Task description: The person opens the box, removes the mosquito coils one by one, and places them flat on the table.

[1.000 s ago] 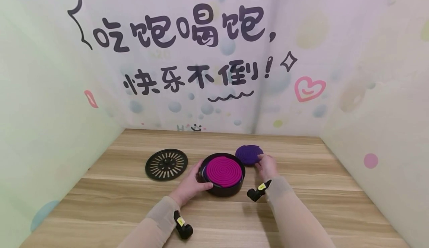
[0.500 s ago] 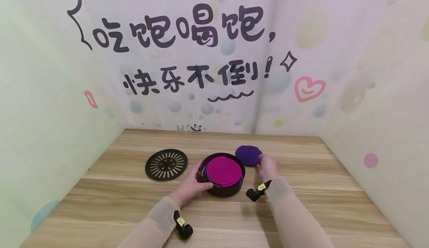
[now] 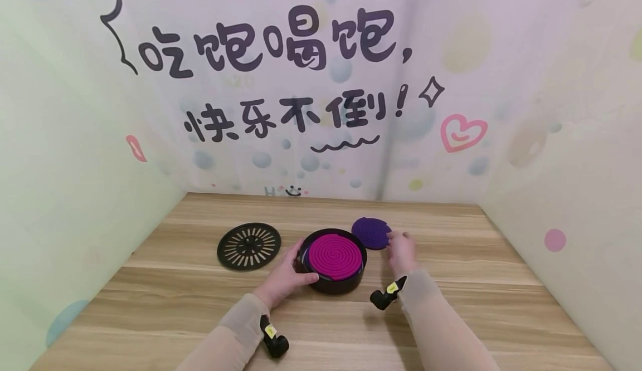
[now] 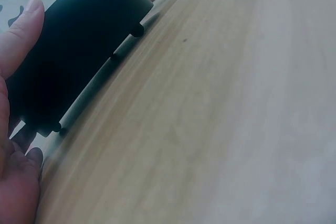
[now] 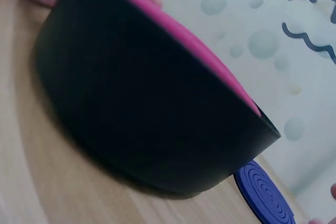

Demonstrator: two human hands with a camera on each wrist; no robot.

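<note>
A round black tin (image 3: 335, 286) stands on the table, with a pink mosquito coil (image 3: 335, 256) lying inside it. My left hand (image 3: 286, 279) grips the tin's left side, thumb at the near rim and fingers round the far side. Behind the tin, to its right, a purple mosquito coil (image 3: 371, 233) lies flat on the table. My right hand (image 3: 402, 251) is at that coil's right edge; in the right wrist view its fingertips (image 5: 333, 191) show a small gap from the coil. Little feet show under the tin in the left wrist view.
A black slotted lid (image 3: 249, 247) lies left of the tin. The wooden table (image 3: 200, 315) meets a printed cloth wall (image 3: 301, 170) at the back, with side walls left and right. Both wrists carry small black cameras (image 3: 275, 342).
My right hand has drawn back slightly from the purple mosquito coil, which has shifted a little to the left. My left hand and the tin have stayed still.
</note>
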